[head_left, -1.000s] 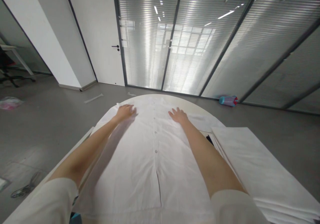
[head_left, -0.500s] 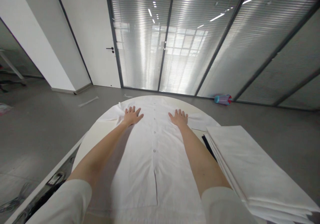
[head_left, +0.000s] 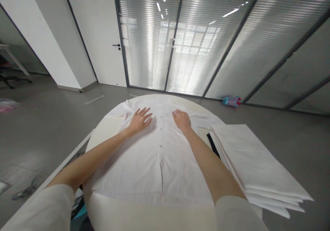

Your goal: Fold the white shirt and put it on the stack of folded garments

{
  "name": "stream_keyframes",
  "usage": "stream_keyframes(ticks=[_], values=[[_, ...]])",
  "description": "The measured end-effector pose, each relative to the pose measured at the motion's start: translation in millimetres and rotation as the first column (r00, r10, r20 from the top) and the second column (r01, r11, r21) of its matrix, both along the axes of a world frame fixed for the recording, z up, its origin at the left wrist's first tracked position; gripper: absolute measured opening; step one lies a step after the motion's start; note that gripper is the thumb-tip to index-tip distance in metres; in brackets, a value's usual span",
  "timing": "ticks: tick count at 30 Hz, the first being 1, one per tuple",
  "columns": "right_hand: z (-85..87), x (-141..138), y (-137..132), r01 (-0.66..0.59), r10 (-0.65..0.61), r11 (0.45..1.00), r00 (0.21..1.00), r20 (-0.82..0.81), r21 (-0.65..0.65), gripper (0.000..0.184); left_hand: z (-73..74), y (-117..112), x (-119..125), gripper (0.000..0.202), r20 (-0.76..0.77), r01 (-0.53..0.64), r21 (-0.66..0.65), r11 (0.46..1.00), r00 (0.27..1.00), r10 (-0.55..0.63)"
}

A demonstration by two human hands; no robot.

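Observation:
A white button-up shirt (head_left: 144, 165) lies front side up across a round cream table (head_left: 152, 218), its button line running down the middle and its hem towards me. Over the left chest of the shirt is my left hand (head_left: 140, 121), fingers spread and holding nothing. My right hand (head_left: 182, 120) rests on or just above the other side of the chest, palm down, its fingers nearer together and slightly bent. Whether either palm presses on the cloth is hard to tell. Soft wrinkles show around the buttons and lower front.
Folded white cloths (head_left: 257, 162) are stacked at the table's right edge, overhanging it, beside a black strip (head_left: 212, 145). A blue and red bundle (head_left: 231, 101) lies on the floor by the glass wall. Cables (head_left: 25, 191) lie on the floor at left.
My left hand has moved right, towards the button line. My right hand's fingers have drawn closer together. The view has shifted, showing more of the table's near edge.

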State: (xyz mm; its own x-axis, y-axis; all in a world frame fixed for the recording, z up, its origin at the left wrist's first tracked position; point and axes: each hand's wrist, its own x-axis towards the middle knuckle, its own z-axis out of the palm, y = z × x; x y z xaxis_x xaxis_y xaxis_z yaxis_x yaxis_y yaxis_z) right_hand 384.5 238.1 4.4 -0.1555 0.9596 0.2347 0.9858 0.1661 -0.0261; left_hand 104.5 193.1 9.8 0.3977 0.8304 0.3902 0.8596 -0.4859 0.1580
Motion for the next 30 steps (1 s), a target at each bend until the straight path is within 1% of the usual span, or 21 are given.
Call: stream_keyframes(ticks=[2, 4, 5, 8, 10, 11, 13, 15, 17, 19, 21, 22, 24, 26, 28, 30], values=[[0.1, -11.2, -18.1, 0.017, -0.018, 0.999, 0.999, -0.03, -0.036, 0.065, 2.6, -36.2, -3.3, 0.052, -0.001, 0.083, -0.092, 0.992, 0.997, -0.083], [-2.5, -22.1, -37.0, 0.021, -0.024, 0.998, 0.999, -0.046, -0.057, 0.066, -0.4, -66.7, -9.2, 0.057, -0.032, 0.159, -0.187, 0.969, 0.985, -0.168], [-4.3, -27.2, -46.4, 0.015, -0.018, 0.998, 0.999, -0.05, -0.067, 0.066, -3.4, -78.4, -12.4, 0.06, -0.054, 0.19, -0.225, 0.956, 0.977, -0.207], [-7.0, -42.2, -73.9, -0.049, 0.044, 0.996, 0.996, -0.075, -0.069, 0.062, -11.0, -99.0, -18.2, 0.067, -0.114, 0.232, -0.294, 0.927, 0.955, -0.275], [-3.9, -51.3, -91.9, -0.159, 0.148, 0.984, 0.981, -0.123, -0.079, 0.056, -10.1, -106.0, -17.2, 0.065, -0.127, 0.235, -0.283, 0.93, 0.952, -0.279], [-0.5, -55.1, -101.2, -0.227, 0.211, 0.97, 0.964, -0.159, -0.092, 0.052, -7.3, -110.0, -15.1, 0.061, -0.12, 0.249, -0.261, 0.933, 0.95, -0.288], [9.3, -59.5, -122.2, -0.355, 0.318, 0.927, 0.914, -0.251, -0.121, 0.041, 1.9, -122.6, -8.7, 0.048, -0.074, 0.324, -0.213, 0.922, 0.935, -0.346], [20.9, -58.1, -147.5, -0.444, 0.376, 0.885, 0.86, -0.345, -0.142, 0.026, 12.9, -143.7, -1.1, 0.038, -0.004, 0.435, -0.183, 0.881, 0.896, -0.444], [31.5, -50.6, -177.4, -0.525, 0.415, 0.832, 0.805, -0.424, -0.18, 0.013, 21.3, -171.0, 5.6, 0.033, 0.057, 0.518, -0.179, 0.836, 0.854, -0.517], [38.3, -39.7, -209.0, -0.602, 0.454, 0.762, 0.759, -0.467, -0.238, 0.008, 24.0, -198.6, 10.5, 0.031, 0.076, 0.548, -0.185, 0.816, 0.836, -0.544], [40.1, -29.0, -237.3, -0.651, 0.497, 0.704, 0.737, -0.459, -0.284, 0.011, 20.5, -220.1, 14.1, 0.027, 0.052, 0.53, -0.185, 0.828, 0.846, -0.53], [39.1, -24.9, -248.8, -0.66, 0.515, 0.692, 0.735, -0.441, -0.293, 0.013, 17.0, -227.5, 15.7, 0.025, 0.029, 0.509, -0.175, 0.843, 0.859, -0.512], [34.9, -20.2, -265.6, -0.653, 0.532, 0.705, 0.745, -0.403, -0.276, 0.013, 8.8, -235.9, 18.8, 0.021, -0.026, 0.467, -0.138, 0.873, 0.88, -0.475], [29.9, -19.7, -274.8, -0.63, 0.527, 0.74, 0.76, -0.379, -0.236, 0.008, 1.6, -238.6, 21.9, 0.016, -0.08, 0.446, -0.085, 0.891, 0.888, -0.452], [26.4, -20.9, -279.2, -0.619, 0.526, 0.761, 0.764, -0.373, -0.194, 0.006, -2.8, -239.6, 24.2, 0.013, -0.132, 0.442, -0.024, 0.896, 0.887, -0.442], [25.3, -21.4, -281.2, -0.622, 0.519, 0.765, 0.749, -0.413, -0.166, 0.009, -4.4, -241.4, 25.1, 0.013, -0.158, 0.443, 0.021, 0.896, 0.887, -0.435]])
